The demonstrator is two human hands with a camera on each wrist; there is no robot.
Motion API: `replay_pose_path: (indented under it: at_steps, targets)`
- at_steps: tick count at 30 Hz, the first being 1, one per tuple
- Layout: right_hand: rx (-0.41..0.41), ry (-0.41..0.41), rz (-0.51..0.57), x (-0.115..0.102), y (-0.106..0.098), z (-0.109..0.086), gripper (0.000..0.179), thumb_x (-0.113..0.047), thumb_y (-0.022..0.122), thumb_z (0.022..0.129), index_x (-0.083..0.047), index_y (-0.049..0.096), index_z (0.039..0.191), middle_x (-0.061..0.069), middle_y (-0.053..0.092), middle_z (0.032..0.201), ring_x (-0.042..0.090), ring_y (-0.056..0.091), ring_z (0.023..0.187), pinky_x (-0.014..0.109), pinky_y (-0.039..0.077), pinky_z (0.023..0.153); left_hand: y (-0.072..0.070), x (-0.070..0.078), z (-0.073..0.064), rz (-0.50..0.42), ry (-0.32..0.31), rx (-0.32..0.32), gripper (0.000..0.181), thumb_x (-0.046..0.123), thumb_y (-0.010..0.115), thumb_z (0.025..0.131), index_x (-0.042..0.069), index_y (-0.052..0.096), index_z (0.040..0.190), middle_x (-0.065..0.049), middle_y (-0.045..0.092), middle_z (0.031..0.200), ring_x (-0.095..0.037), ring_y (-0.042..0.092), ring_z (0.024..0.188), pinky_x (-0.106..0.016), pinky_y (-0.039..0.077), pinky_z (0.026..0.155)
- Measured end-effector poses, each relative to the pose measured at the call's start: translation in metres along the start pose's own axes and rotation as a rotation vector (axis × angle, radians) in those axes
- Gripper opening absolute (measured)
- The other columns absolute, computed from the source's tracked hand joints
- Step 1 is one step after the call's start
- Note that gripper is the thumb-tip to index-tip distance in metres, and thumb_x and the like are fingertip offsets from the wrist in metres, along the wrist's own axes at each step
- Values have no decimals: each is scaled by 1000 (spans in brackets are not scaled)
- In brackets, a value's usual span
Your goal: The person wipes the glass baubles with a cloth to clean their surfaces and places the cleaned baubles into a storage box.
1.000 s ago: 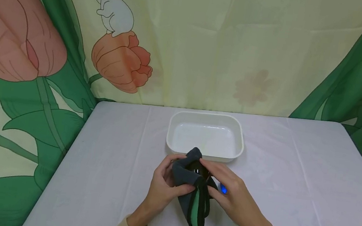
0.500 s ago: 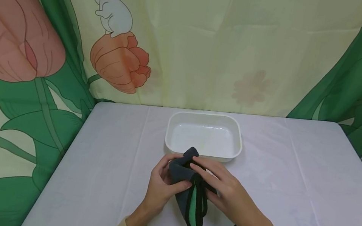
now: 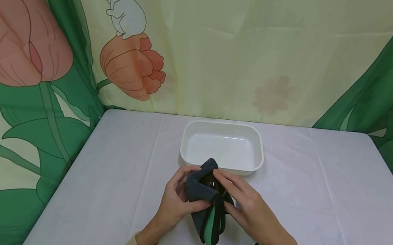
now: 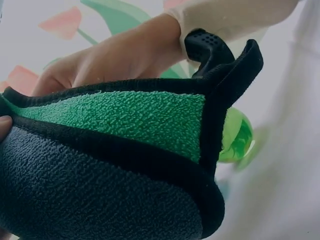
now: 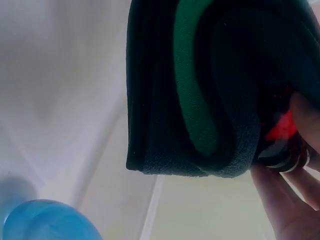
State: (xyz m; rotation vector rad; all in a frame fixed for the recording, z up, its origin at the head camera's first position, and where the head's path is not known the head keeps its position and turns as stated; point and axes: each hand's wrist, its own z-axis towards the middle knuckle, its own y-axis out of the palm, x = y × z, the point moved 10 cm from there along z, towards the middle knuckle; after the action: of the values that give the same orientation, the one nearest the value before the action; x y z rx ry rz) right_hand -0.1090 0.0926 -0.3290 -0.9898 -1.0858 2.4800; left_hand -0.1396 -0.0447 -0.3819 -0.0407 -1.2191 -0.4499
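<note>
Both hands are at a folded cleaning cloth [image 3: 200, 189], dark grey outside, green inside, with black edging and a hanging loop. My left hand [image 3: 176, 202] grips the cloth's left side, thumb in front and fingers behind. Within the fold sits a dark glossy object [image 3: 211, 181]; in the right wrist view this object [image 5: 272, 150] shows a red patch and shiny rounded rims. My right hand [image 3: 249, 204] holds it, with fingertips at its top and thumb lower down. Most of the object is hidden by the cloth, so I cannot tell its kind.
Behind the hands stands a white rectangular dish [image 3: 223, 144] on the white-covered table [image 3: 322, 188]. A green see-through rounded thing [image 4: 237, 135] lies past the cloth in the left wrist view. The right wrist view has a blue see-through rounded thing [image 5: 50, 222] at lower left.
My right fingers first dipped over the cloth's opening and then drew back, so the dark object shows again. The blue thing has gone out of sight behind the right hand in the head view.
</note>
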Motion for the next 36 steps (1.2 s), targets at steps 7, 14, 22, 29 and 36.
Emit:
replay_pose_path:
  at_steps: [7, 14, 22, 29, 36]
  targets:
    - [38, -44, -5, -6, -3, 3, 86, 11, 78, 71, -6, 45, 148, 10, 51, 145, 26, 57, 126, 13, 38, 107, -5, 5, -1, 64, 7, 22, 65, 2, 82, 79, 0, 49, 134, -22, 64, 125, -21, 65, 110, -32, 57, 90]
    - [65, -88, 5, -11, -5, 5, 72, 0, 77, 82, -3, 45, 146, 12, 51, 144, 27, 59, 123, 13, 39, 106, -7, 5, -4, 85, -2, 27, 63, 1, 82, 79, -1, 49, 133, -24, 63, 124, -22, 66, 110, -34, 57, 90]
    - [48, -33, 24, -5, -9, 7, 62, -44, 48, 99, 0, 49, 143, 11, 54, 141, 26, 58, 123, 14, 39, 106, -17, 2, -6, 168, -73, 111, 56, 0, 81, 79, 4, 54, 128, -15, 63, 129, -21, 63, 117, -29, 53, 97]
    - [78, -30, -25, -2, -16, 10, 64, -30, 75, 88, -1, 53, 140, 10, 57, 137, 24, 64, 116, 15, 45, 98, -25, 5, -7, 222, -72, 167, 50, -4, 78, 80, 3, 56, 124, -16, 64, 126, -22, 62, 115, -30, 52, 99]
    - [62, -2, -29, 3, -19, 13, 64, -43, 64, 93, -3, 52, 142, 10, 57, 136, 23, 63, 116, 13, 46, 96, -30, 2, -10, 222, -114, 182, 50, -3, 80, 78, 5, 57, 121, -15, 65, 123, -23, 62, 114, -29, 52, 99]
